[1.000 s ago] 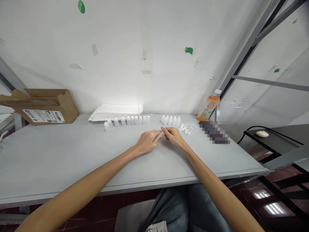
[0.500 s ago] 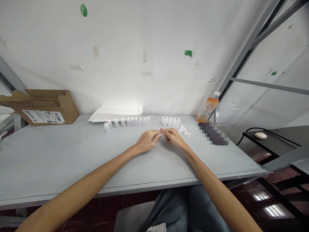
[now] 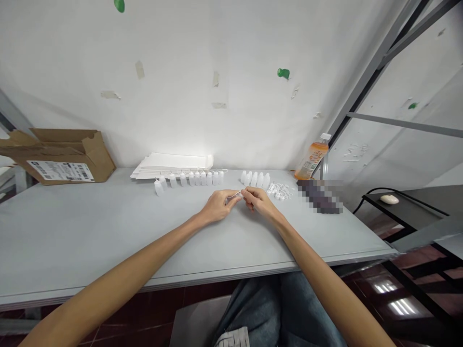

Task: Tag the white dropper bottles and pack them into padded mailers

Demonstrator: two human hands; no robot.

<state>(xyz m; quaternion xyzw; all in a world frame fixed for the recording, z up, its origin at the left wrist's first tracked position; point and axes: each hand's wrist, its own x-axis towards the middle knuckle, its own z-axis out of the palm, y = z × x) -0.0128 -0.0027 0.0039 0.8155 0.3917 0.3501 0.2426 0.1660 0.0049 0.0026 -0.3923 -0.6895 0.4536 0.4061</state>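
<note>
Over the middle of the table, my left hand (image 3: pixel 217 206) and my right hand (image 3: pixel 261 201) meet at the fingertips. Both pinch a small white plastic piece (image 3: pixel 238 193) with a thin strap, much like the caps piled nearby; fingers hide most of it. Just right of my right hand lies a pile of small white caps with straps (image 3: pixel 281 191). Behind the hands stand several white squeeze bottles without tips (image 3: pixel 255 180). Further left is a row of several white squeeze bottles with thin tips (image 3: pixel 197 179), the leftmost bottle (image 3: pixel 159 188) a little forward.
A stack of white sheets (image 3: pixel 171 164) lies against the wall behind the bottle row. An open cardboard box (image 3: pixel 68 159) stands at the left. To the right are an orange drink bottle (image 3: pixel 313 156) and a dark blurred object (image 3: pixel 320 196). The table's front edge (image 3: pixel 224 275) is near me.
The fingers have shifted slightly around the white piece, and its thin strap now shows more above my left hand. The whole view has tilted a little. The bottles stand as before.
</note>
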